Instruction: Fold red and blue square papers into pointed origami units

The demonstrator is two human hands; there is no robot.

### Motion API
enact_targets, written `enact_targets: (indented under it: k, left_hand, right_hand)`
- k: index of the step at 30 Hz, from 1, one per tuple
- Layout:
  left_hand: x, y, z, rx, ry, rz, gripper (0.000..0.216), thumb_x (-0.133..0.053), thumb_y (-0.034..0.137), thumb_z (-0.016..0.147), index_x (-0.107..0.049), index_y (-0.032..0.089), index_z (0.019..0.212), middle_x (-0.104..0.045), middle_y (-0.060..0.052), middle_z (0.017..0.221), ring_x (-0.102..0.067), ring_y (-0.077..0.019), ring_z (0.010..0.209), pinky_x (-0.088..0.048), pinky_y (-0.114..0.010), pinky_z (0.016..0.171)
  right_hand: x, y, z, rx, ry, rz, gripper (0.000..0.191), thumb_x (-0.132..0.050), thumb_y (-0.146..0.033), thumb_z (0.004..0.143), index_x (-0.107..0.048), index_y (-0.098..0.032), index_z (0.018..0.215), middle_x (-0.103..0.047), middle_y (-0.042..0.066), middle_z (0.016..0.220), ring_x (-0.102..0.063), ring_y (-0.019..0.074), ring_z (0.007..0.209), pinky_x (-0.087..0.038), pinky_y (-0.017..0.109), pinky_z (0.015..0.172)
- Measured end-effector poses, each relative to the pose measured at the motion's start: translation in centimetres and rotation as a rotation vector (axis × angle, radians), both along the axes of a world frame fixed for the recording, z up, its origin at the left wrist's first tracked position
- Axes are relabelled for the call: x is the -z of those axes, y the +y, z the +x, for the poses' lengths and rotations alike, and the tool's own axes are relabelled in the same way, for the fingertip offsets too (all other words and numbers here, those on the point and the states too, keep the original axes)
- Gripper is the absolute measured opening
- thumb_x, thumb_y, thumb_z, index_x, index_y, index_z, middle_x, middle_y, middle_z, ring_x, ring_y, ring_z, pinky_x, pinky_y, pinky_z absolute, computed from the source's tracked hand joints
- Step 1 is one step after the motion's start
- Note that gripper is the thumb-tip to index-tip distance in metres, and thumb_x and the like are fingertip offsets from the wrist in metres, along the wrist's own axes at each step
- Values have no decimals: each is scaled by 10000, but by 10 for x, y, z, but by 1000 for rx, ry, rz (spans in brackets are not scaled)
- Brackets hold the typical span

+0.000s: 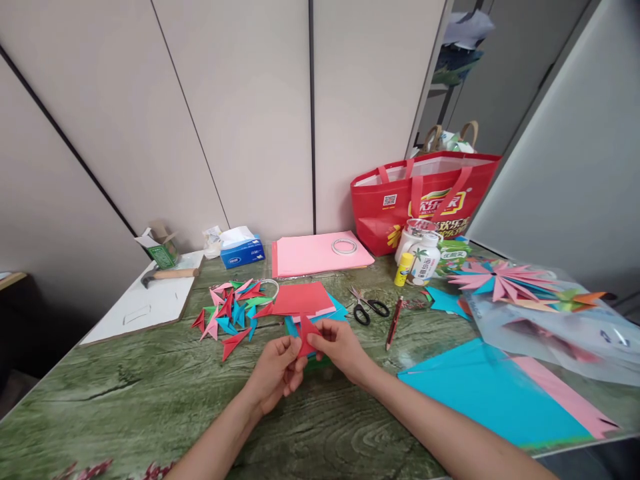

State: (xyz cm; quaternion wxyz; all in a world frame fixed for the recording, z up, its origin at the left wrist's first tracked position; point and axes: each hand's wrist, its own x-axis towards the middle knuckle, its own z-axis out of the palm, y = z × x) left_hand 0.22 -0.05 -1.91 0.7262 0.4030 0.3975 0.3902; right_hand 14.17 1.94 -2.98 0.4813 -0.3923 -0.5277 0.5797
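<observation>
Between my two hands is a small folded piece of red paper (pixel 307 339). My left hand (pixel 278 369) pinches its lower left edge between thumb and fingers. On the other side, my right hand (pixel 336 343) grips it with the thumb pressed on its face. Just behind lies a stack of cut paper with a red sheet (pixel 301 298) on top and pink and blue edges showing beneath. Left of the stack, a heap of folded paper pieces (pixel 235 311) in red, pink, blue and green spreads over the green table (pixel 165 380).
Black-handled scissors (pixel 368 307) and a pencil (pixel 395 324) lie right of the stack. Farther right are blue sheets (pixel 493 393), a glue stick (pixel 403 269), a white bottle (pixel 425 260) and a red bag (pixel 380 207). Pink sheets (pixel 310 256), a tissue pack (pixel 243 252) and a hammer (pixel 173 273) sit behind.
</observation>
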Motion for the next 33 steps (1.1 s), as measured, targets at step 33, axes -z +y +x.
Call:
enact_targets:
  k: [33]
  left_hand:
    - [1,-1,4,57,-22,253,260,-491,393,796,-422,162,700,-588,16,542,-567,-118,355,-427,-185,303]
  right_hand:
    - [-9,-5,2,-68,156,-9,233,-716,-305,578,-568,-136,639,-572,-34,560,-512,77,472,-455,212,468]
